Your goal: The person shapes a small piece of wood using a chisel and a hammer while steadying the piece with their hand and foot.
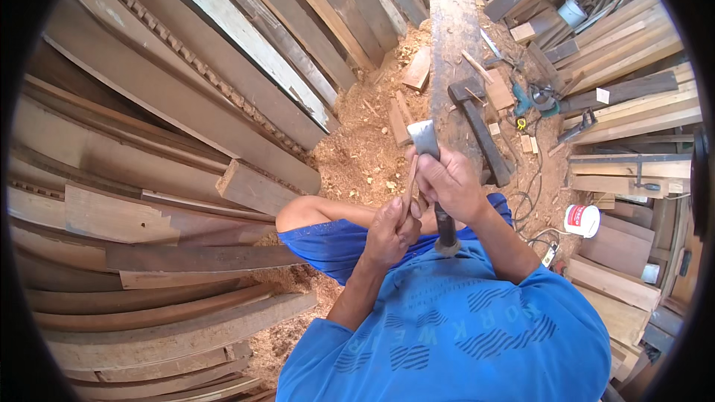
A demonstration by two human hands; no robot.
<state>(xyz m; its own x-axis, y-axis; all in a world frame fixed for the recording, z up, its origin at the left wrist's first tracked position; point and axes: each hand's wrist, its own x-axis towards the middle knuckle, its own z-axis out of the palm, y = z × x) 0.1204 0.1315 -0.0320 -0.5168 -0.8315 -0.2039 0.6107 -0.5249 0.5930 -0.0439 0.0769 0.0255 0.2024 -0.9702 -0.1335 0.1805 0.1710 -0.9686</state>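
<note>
In front of my lap, my right hand (451,183) is wrapped round a chisel (424,138). Its broad pale metal blade points away from me, and its dark handle runs back toward my shirt. Close by on the left, my left hand (390,235) is closed on a thin reddish wooden stick (410,184). The stick stands up along the chisel's left side, its upper end near the blade; whether the two touch I cannot tell. Parts of both are hidden by my fingers.
A narrow wooden bench (456,22) extends ahead, with a dark mallet-like tool (482,138) at its right. Beyond lie a teal power tool (547,100) and its cable. A white bucket (582,220) stands right. Stacked boards (171,126) line the left; shavings (357,152) cover the floor.
</note>
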